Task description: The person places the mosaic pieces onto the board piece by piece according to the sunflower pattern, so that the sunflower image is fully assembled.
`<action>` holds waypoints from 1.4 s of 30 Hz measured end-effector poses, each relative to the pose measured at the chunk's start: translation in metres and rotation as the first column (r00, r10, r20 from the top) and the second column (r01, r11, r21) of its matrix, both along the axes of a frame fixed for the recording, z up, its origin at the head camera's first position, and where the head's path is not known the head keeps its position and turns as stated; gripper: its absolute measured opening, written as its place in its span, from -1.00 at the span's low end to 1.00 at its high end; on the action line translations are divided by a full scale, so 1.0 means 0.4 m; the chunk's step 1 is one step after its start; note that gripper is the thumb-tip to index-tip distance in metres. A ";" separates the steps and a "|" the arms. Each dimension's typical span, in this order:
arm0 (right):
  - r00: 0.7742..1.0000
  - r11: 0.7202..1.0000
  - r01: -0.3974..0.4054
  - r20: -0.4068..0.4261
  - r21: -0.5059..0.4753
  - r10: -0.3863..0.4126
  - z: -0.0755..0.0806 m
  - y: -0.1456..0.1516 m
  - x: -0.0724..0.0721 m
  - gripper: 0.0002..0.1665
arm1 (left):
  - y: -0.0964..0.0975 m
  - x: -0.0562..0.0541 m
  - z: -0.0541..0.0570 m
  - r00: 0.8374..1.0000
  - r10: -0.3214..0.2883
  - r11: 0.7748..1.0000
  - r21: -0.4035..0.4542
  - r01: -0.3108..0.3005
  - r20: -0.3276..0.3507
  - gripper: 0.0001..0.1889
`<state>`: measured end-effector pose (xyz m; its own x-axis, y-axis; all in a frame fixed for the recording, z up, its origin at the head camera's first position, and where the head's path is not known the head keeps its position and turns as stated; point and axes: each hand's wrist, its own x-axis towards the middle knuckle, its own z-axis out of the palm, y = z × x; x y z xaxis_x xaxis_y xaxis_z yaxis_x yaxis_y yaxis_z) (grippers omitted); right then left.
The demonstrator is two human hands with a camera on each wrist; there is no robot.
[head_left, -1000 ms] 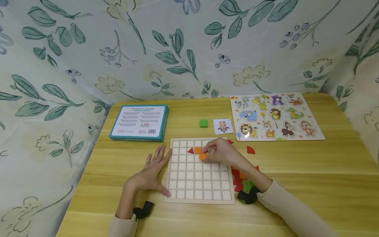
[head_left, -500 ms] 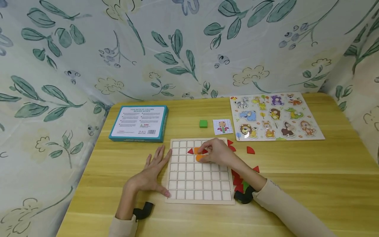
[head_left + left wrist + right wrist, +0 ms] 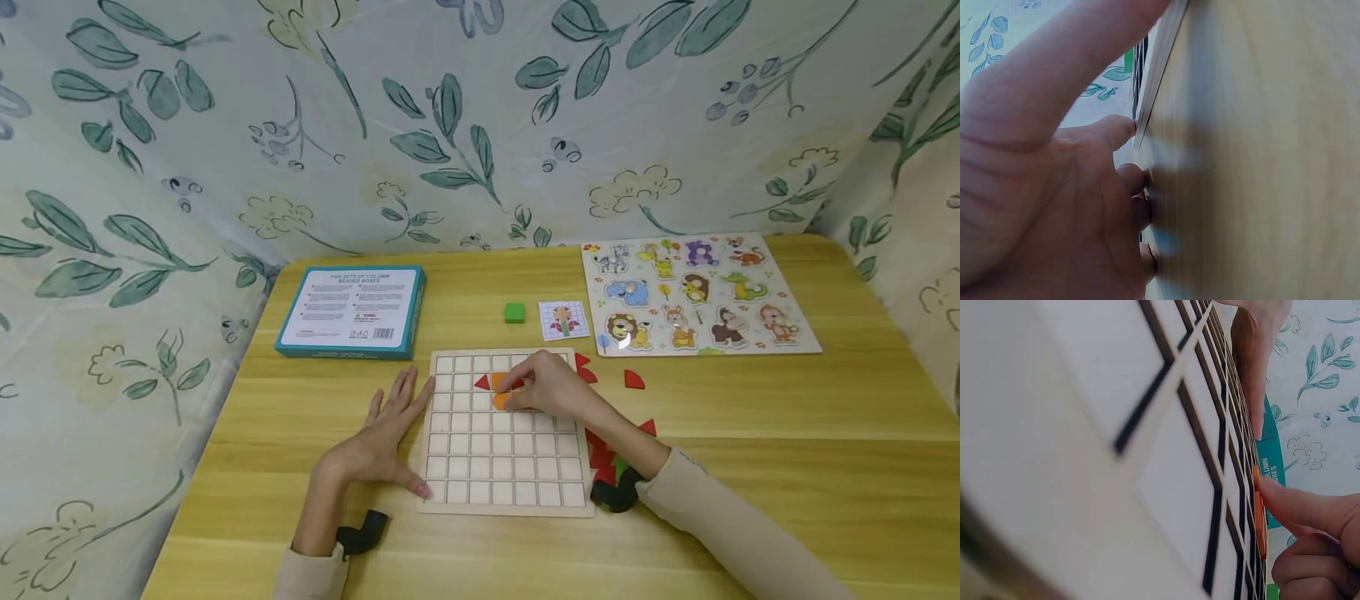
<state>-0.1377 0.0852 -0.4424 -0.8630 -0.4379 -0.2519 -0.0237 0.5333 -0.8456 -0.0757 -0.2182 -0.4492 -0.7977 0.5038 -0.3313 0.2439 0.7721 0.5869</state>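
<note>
Left hand [image 3: 378,444]: spread, it touched my gridded board [image 3: 503,469].
Right hand [image 3: 553,385]: I pinched an orange tile [image 3: 500,402], lower centre.

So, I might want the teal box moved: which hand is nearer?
Left: the left hand is just in front of the teal box; the right hand is farther right, over the grid board.

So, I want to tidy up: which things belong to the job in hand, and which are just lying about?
Part of the job:
grid board
pinched orange piece
orange square
red triangles
loose red pieces
probably the pattern card
perhaps the green block

Apparently just lying about:
animal puzzle
teal box
</note>
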 end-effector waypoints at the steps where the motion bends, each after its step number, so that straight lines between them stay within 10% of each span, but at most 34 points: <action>1: 1.000 1.000 0.005 0.003 0.000 -0.005 0.000 -0.001 0.000 -0.86 | 0.000 0.000 -0.001 1.000 0.002 1.000 0.000 -0.002 0.001 0.60; 14: 0.998 0.999 0.022 0.063 -0.043 -0.019 0.006 0.012 0.005 -0.83 | 0.001 0.000 0.002 1.000 -0.003 1.000 0.003 0.003 -0.005 0.59; 24: 1.000 1.000 0.015 0.007 0.014 -0.016 0.054 0.178 0.016 -0.76 | 0.000 -0.002 -0.001 1.000 0.002 1.000 0.007 -0.002 0.003 0.61; 42: 0.990 0.988 0.043 0.126 0.150 -0.062 0.009 0.323 0.044 -0.81 | 0.001 0.001 0.001 1.000 0.002 1.000 0.008 -0.002 0.001 0.61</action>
